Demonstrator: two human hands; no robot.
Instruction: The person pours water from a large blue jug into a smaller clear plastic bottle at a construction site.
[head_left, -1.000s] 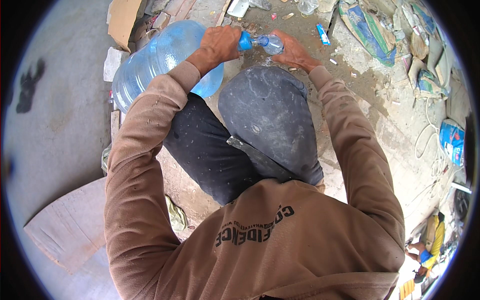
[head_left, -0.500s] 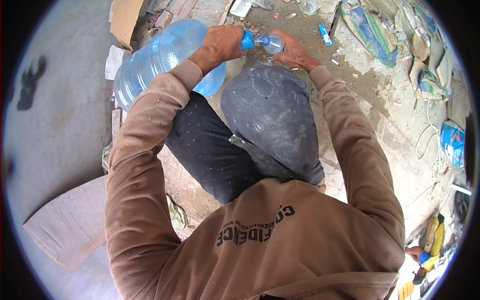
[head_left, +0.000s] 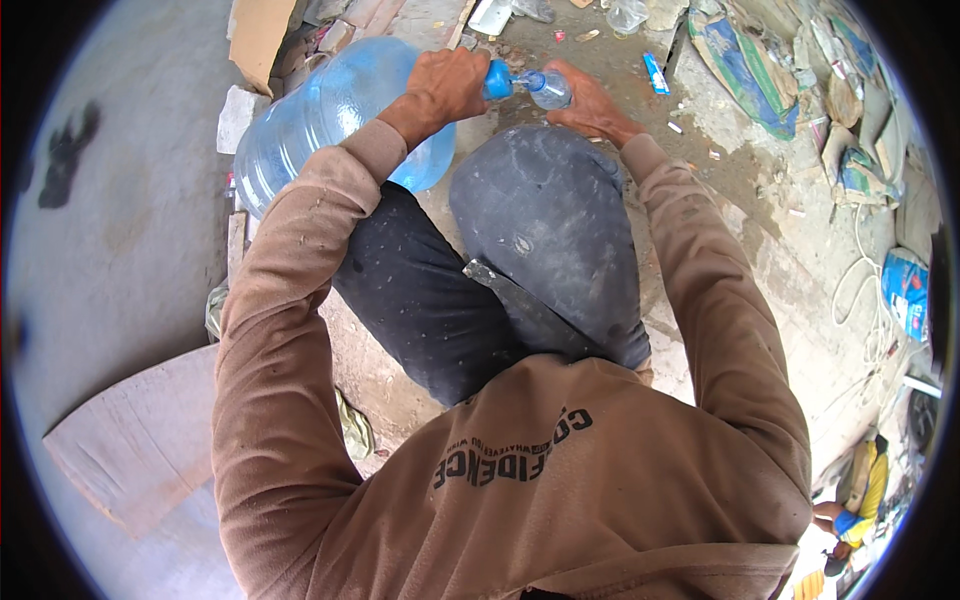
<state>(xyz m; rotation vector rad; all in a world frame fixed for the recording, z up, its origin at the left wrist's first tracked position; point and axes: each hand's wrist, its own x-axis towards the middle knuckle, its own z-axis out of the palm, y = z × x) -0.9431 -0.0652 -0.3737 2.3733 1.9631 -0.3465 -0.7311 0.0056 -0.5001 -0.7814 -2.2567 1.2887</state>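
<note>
A large clear-blue water jug (head_left: 320,115) lies tilted on its side at the upper left, beyond my left knee. My left hand (head_left: 450,85) is closed around its neck, just behind the blue collar (head_left: 497,80) at its mouth. Facing that mouth is a small clear plastic bottle (head_left: 550,91), held on its side with its neck toward the jug. My right hand (head_left: 592,105) wraps around the small bottle from the right. The two mouths meet or nearly meet; a stream of water between them cannot be made out for certain.
Crumpled sacks (head_left: 745,75) and rubble lie at the upper right, with a blue packet (head_left: 655,74) nearby. White cord (head_left: 850,285) loops beside a blue bag (head_left: 905,293). A curved board (head_left: 135,430) sits at the left. Another person (head_left: 855,500) shows at the lower right.
The view has shifted slightly. Both hands keep their hold, and the jug and small bottle stay mouth to mouth.
</note>
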